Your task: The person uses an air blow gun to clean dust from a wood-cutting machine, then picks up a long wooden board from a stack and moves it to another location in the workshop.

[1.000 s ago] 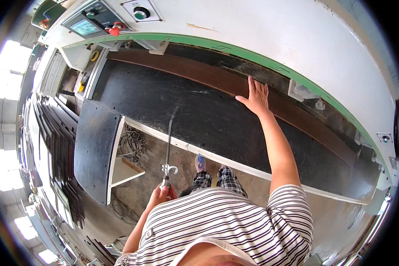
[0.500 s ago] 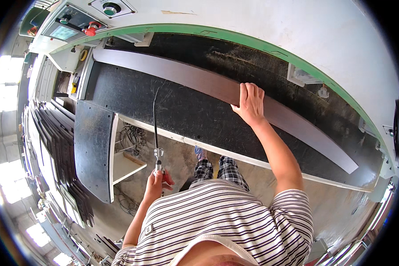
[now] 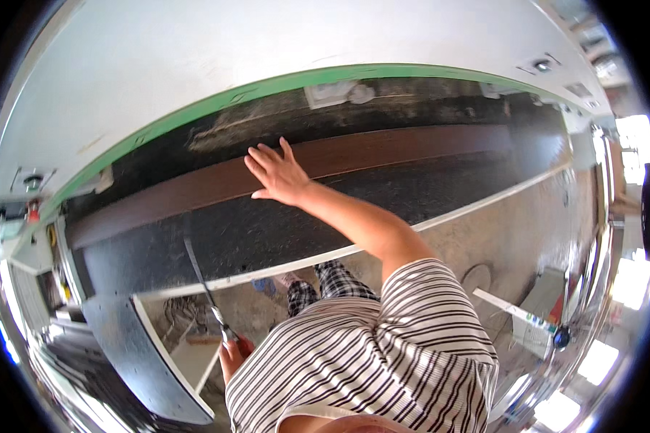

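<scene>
My left hand (image 3: 231, 357) is closed around the red handle of an air blow gun (image 3: 226, 330) low in front of my body. Its long thin dark nozzle points forward over the near edge of a black worktop (image 3: 354, 198). A long narrow brown board (image 3: 412, 142) lies lengthwise across that worktop. My right hand (image 3: 278, 177) is stretched forward at the board, palm down with fingers spread and nothing gripped. Whether its palm touches the board, I cannot tell.
A white machine housing with a green lower edge (image 3: 368, 71) overhangs the worktop's far side. A dark curved side panel (image 3: 144, 357) juts out at the near left. A red button (image 3: 33, 211) sits at far left. A grey box-like unit (image 3: 542, 310) stands on the floor at right.
The view has swung to the right. My right hand has gone from curled fingers on the board to spread fingers. My left hand keeps hold of the air blow gun.
</scene>
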Demonstrator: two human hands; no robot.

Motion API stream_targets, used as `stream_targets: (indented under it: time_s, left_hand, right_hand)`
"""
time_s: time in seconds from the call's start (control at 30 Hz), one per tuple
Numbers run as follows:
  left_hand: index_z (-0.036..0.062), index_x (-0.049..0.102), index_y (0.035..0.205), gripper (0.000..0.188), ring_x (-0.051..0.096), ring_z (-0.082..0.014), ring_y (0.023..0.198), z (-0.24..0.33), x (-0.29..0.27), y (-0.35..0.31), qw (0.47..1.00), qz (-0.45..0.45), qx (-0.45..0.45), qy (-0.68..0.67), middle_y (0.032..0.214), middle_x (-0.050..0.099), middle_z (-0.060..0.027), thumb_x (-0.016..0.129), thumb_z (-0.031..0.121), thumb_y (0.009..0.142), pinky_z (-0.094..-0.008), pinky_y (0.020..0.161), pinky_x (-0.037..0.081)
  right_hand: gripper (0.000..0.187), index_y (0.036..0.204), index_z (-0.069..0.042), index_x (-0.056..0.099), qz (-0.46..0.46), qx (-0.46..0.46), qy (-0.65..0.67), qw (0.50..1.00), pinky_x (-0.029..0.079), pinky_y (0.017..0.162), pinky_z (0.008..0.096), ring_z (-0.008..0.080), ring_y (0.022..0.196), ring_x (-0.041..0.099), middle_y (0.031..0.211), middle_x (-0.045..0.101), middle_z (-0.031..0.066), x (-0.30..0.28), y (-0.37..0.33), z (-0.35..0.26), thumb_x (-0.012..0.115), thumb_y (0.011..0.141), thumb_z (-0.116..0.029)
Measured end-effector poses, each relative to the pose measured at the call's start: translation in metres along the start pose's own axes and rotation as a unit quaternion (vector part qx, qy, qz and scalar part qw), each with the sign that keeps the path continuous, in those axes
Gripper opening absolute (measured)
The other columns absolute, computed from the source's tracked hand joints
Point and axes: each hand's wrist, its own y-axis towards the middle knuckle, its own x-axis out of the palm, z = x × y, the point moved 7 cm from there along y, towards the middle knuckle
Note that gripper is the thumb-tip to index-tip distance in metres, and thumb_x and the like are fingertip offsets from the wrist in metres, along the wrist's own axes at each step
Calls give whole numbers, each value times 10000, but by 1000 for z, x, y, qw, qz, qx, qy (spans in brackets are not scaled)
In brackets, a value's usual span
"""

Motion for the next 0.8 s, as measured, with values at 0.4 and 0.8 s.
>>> stream_targets:
  time_s: [0.4,0.8]
  left_hand:
    - [-28,560,1143,437,550,-206,483,37,35,33,829,-290,152,454,557,557,-181,637,269,833,-365,473,436]
    - [-107,536,1113,481,607,-233,526,19,36,37,882,-264,142,365,585,564,-229,606,305,874,-369,477,430]
  right_hand:
    - [748,1421,-363,308,53,58,-40,996,164,1080,648,300,1343,315,1452,323,108,-5,12,45,421,777,-728]
    - [735,1415,-413,301,43,60,-93,993,95,1045,724,281,1372,259,1476,297,52,2,63,84,333,781,-783]
